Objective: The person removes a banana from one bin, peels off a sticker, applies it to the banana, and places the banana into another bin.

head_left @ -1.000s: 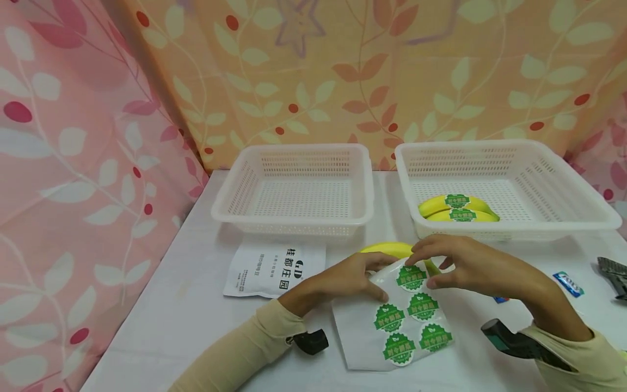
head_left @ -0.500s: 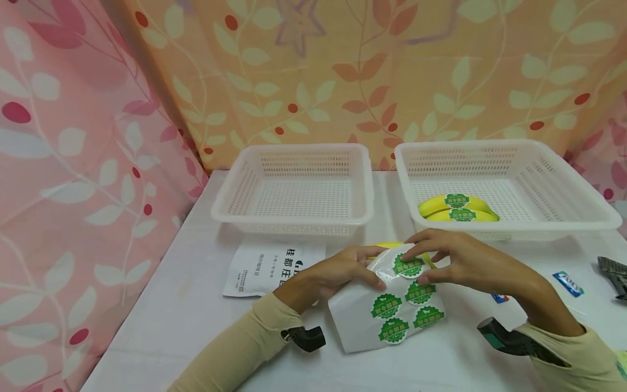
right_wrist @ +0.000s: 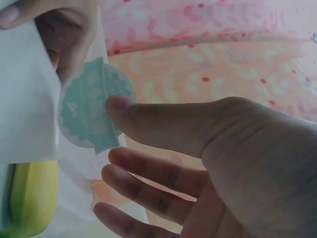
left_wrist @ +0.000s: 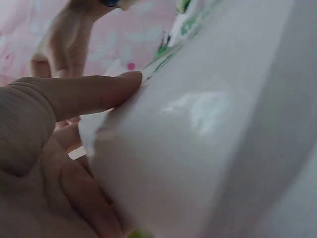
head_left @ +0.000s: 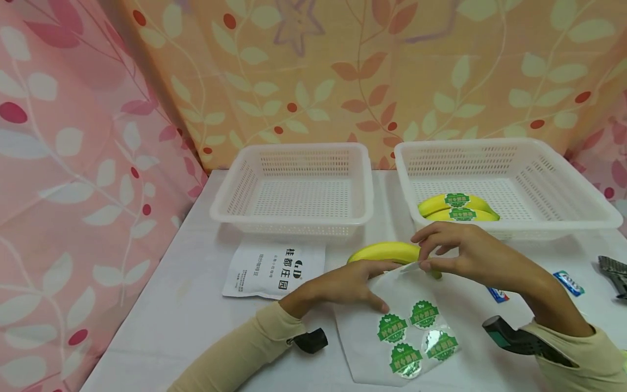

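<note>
My left hand holds the top left edge of a white sheet of round green stickers, thumb in front and fingers behind. Several green stickers with scalloped edges remain stuck on its lower part. In the right wrist view, a single round sticker stands apart from the sheet. The thumb of my right hand pinches that sticker by its right side, with the other fingers loosely bent. A yellow banana lies on the table just behind the sheet, partly covered by it and my hands.
A white plastic basket stands at the back left. Another basket at the back right holds bananas with green stickers. A white printed pouch lies left of my hands; small blue packets and a black item lie right.
The top sticker has come off the sheet and is now in my right hand. The sheet rose slightly, then came back down, showing more of the banana.
</note>
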Action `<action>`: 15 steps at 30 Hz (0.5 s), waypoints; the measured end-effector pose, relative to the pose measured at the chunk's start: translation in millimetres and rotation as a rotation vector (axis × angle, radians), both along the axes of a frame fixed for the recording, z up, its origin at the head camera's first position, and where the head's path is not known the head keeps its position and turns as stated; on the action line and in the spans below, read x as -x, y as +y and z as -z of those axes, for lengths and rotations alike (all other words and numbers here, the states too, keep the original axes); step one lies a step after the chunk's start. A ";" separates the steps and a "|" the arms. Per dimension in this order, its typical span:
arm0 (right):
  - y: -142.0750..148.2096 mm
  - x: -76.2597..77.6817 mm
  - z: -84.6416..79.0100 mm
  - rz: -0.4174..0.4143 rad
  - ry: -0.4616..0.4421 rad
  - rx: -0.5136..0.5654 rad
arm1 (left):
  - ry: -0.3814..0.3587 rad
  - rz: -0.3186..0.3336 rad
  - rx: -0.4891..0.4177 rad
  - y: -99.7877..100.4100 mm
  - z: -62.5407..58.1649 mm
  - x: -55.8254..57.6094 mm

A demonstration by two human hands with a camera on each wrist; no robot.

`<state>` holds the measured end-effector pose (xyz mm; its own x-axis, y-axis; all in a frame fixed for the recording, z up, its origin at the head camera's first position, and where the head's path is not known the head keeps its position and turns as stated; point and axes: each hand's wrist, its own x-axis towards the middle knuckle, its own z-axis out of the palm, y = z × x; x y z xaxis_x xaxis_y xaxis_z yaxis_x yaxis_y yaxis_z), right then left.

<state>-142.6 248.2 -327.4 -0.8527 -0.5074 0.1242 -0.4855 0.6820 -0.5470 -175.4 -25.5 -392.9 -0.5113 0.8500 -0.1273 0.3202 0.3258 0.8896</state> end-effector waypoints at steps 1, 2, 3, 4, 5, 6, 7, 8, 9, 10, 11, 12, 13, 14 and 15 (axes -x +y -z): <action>0.0 -0.3 -0.5 0.004 0.005 0.009 | 0.111 0.015 0.027 1.5 1.0 -1.5; -0.1 -0.8 -1.1 0.006 0.009 0.017 | 0.208 0.025 0.057 3.0 1.7 -3.2; -0.5 -1.1 -1.3 0.006 0.016 0.025 | 0.289 0.031 0.091 4.7 1.8 -5.2; -0.8 -1.2 -1.3 0.005 0.029 0.035 | 0.355 0.037 0.119 6.6 2.0 -7.2; -1.0 -1.2 -1.4 0.000 0.041 0.047 | 0.398 0.042 0.141 8.8 2.1 -9.2; -1.2 -1.1 -1.1 -0.003 0.054 0.058 | 0.432 0.049 0.161 11.1 2.7 -10.7; -1.3 -0.9 -0.6 -0.010 0.068 0.068 | 0.457 0.053 0.179 13.2 3.5 -11.8; -1.5 -0.8 -0.3 -0.012 0.078 0.075 | 0.474 0.056 0.193 15.2 4.0 -12.9; -1.7 -0.8 0.0 -0.011 0.085 0.078 | 0.487 0.056 0.203 16.5 4.6 -13.7; -1.7 -0.8 0.0 -0.009 0.084 0.083 | 0.501 0.057 0.205 17.4 5.5 -14.2; -2.1 -0.8 0.1 -0.005 0.078 0.085 | 0.511 0.056 0.201 17.6 6.0 -14.5; -2.7 -0.9 0.3 0.005 0.073 0.085 | 0.519 0.050 0.187 17.3 6.3 -14.6; -3.7 -0.9 0.5 0.013 0.074 0.086 | 0.509 0.033 0.158 16.6 6.0 -14.4; -4.7 -1.1 0.6 0.023 0.075 0.084 | 0.468 0.010 0.114 15.7 5.0 -13.9; -5.9 -1.1 0.9 0.032 0.080 0.084 | 0.398 -0.020 0.067 14.3 3.7 -13.2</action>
